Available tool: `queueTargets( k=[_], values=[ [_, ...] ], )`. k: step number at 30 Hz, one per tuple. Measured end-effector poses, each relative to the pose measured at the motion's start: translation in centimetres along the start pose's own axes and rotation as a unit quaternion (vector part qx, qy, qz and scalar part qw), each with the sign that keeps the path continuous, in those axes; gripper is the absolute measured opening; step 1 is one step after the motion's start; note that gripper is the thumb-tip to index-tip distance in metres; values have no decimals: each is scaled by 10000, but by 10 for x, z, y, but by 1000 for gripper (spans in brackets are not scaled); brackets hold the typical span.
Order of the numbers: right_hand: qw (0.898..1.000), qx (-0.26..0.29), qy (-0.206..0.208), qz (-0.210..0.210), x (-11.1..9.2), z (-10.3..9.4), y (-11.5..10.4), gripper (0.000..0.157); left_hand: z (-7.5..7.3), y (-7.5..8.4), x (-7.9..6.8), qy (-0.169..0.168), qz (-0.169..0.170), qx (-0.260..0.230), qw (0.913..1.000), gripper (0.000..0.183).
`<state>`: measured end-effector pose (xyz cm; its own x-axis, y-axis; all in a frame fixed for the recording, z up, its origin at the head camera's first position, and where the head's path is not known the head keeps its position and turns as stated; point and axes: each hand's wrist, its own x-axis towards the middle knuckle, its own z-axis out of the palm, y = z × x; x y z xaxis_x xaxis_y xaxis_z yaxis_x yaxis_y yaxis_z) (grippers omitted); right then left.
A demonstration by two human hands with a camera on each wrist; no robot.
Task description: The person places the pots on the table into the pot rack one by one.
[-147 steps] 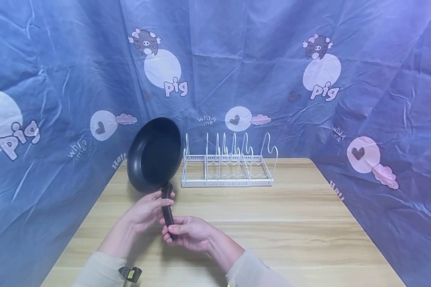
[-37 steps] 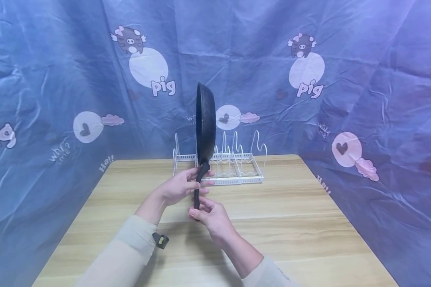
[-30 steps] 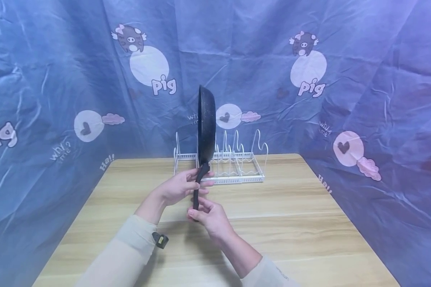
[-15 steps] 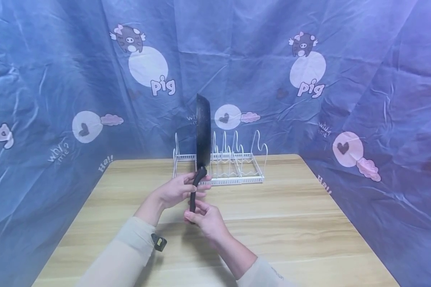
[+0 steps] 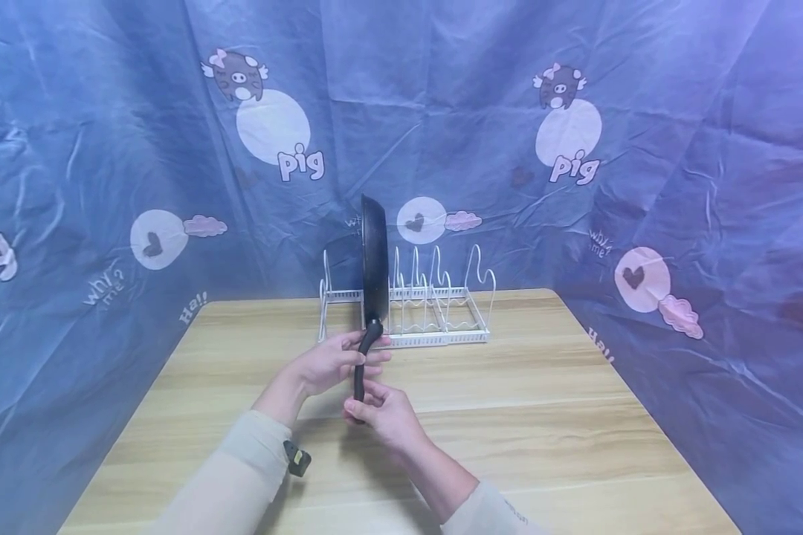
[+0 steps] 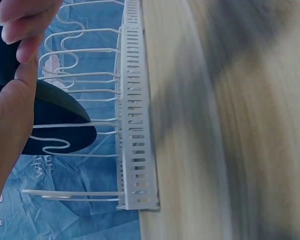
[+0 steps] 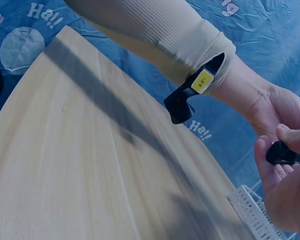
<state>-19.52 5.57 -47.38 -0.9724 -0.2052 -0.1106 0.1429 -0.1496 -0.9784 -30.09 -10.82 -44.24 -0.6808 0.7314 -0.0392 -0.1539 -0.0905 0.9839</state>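
A black frying pan (image 5: 376, 260) stands on edge, its handle pointing toward me. It is among the wires of a white wire rack (image 5: 468, 338) at the back of the table, seen closely in the left wrist view, where the pan (image 6: 65, 107) lies between wire dividers. My left hand (image 5: 328, 364) grips the handle near the pan body, thumb on the near side and fingers behind. My right hand (image 5: 388, 416) pinches the handle's end; in the right wrist view the black handle tip (image 7: 282, 153) shows between thumb and fingers. Whether the pan touches the rack's base is hidden.
The rack stands on a wooden table (image 5: 522, 416) with several dividers right of the pan. Blue printed cloth (image 5: 482, 96) hangs behind and at both sides. A black strap device (image 5: 297, 458) sits on the left wrist.
Earlier the pan was tilted at the rack's left; it was then turned on edge and moved right over the rack. In the last second both hands have lowered it into the wires.
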Motion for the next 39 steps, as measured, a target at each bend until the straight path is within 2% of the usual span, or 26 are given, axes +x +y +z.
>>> queueTargets(
  k=[15, 23, 30, 39],
  values=[
    [9995, 47, -198, 256, 2, -7, 7, 61, -3, -21, 5, 135, -195, -643, 9977, 72],
    [9995, -24, -192, 241, 10, -13, 8, 56, -10, -26, 13, 124, -209, -841, 9962, 72],
    [9995, -4, -168, 260, 18, -17, 10, 57, -14, -30, 20, 166, -168, -756, 9969, 69],
    [9987, -208, -290, 376, 27, -26, 13, 54, -14, -30, 22, 226, -253, -1160, 9927, 69]
  ],
)
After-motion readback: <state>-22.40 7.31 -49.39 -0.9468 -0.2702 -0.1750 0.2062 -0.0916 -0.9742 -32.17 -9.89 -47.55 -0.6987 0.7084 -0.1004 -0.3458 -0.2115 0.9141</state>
